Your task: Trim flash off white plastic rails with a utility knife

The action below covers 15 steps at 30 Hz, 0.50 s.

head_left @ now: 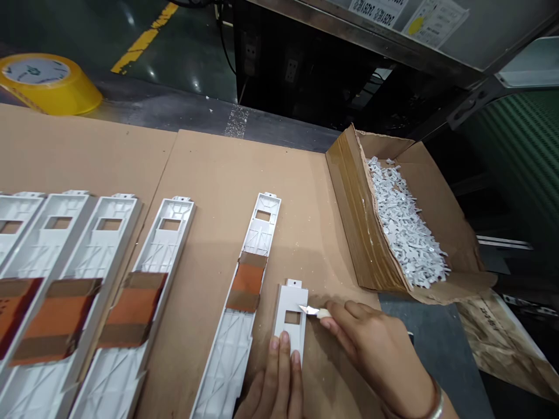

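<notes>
Pinching right grip [371, 349] on a knife [311, 311], left grip [273, 381] pressed on a plastic panel [292, 299], cardboard box [349, 221] of white scraps [402, 227]

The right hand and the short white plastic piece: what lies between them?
In the head view: a small knife, held by the right hand, its blade touching the short white plastic piece.

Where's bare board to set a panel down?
Free: the cardboard sheet between the taped white plastic panel and the cardboard box of white scraps; also between that panel and the next panel left. Crowded: the panel row at far left, and around the left hand and right hand, with the craft knife on the short white piece.
</notes>
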Motion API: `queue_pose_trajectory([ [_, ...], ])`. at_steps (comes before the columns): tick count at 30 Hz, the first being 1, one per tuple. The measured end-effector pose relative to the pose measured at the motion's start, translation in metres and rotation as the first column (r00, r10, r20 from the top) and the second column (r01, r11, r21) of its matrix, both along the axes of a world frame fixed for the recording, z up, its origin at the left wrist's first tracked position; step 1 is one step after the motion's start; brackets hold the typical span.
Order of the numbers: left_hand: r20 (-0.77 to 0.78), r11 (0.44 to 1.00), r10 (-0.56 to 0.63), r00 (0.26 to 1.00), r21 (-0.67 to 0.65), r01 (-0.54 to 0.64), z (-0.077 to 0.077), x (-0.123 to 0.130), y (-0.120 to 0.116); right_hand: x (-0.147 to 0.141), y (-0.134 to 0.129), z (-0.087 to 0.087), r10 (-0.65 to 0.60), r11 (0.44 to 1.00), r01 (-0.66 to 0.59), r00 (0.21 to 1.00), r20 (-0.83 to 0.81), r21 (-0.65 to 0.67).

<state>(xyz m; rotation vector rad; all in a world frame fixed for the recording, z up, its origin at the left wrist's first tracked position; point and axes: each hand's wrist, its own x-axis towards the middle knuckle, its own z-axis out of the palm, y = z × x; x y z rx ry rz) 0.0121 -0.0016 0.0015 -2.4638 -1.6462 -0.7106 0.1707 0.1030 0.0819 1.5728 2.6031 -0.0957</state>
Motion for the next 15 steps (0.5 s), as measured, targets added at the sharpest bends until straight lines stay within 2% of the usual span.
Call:
queue_pose_trajectory([
  [4,0.012,0.999,-0.025,1.0,-0.037,0.026,-0.001,-0.004,-0.002,0.005,-0.005,0.002,-0.061,0.998,0.061,0.997,-0.054,-0.013],
  [8,-0.078,0.98,-0.194,0.978,-0.059,0.19,0.004,-0.018,0.002,0.012,-0.016,0.003,-0.232,0.966,0.203,0.953,-0.196,-0.158],
  [12,-0.014,0.947,-0.311,0.95,-0.085,0.309,0.016,-0.038,0.012,0.024,-0.039,0.004,-0.431,0.891,0.317,0.818,-0.381,-0.326],
  [15,-0.057,0.895,-0.437,0.898,-0.127,0.427,0.029,-0.046,0.023,0.04,-0.061,0.004,-0.551,0.83,0.4,0.691,-0.468,-0.388],
])
